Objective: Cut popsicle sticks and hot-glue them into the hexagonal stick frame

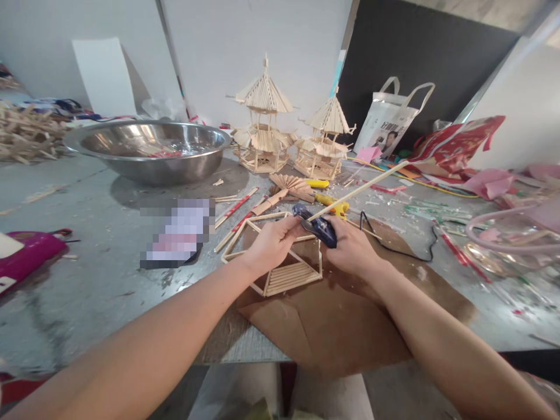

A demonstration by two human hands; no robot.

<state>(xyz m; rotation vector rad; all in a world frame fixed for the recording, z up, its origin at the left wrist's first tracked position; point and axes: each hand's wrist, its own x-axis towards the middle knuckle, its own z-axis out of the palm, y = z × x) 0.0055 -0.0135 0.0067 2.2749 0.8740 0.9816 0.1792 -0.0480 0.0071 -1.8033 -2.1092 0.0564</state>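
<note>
My right hand [353, 246] is closed around a dark blue hand cutter [324, 231] with a small metal jaw. A long thin wooden stick [359, 193] passes by the jaw and slants up to the right. My left hand [272, 240] pinches the near end of that stick beside the jaw, the fingertips partly hidden. Below the hands lies a hexagonal stick frame [294, 279], one section filled with parallel sticks. It rests on a brown sheet [350, 326]. Beyond the cutter is a yellow glue gun [336, 205].
Two stick pagodas [265, 140] stand at the back, near a steel basin [175, 166]. At left are a blurred-out phone [177, 233] and a magenta tool [35, 254]. A white bag [385, 125], red packaging [464, 146] and scraps lie right. A black cord [420, 258] crosses the sheet.
</note>
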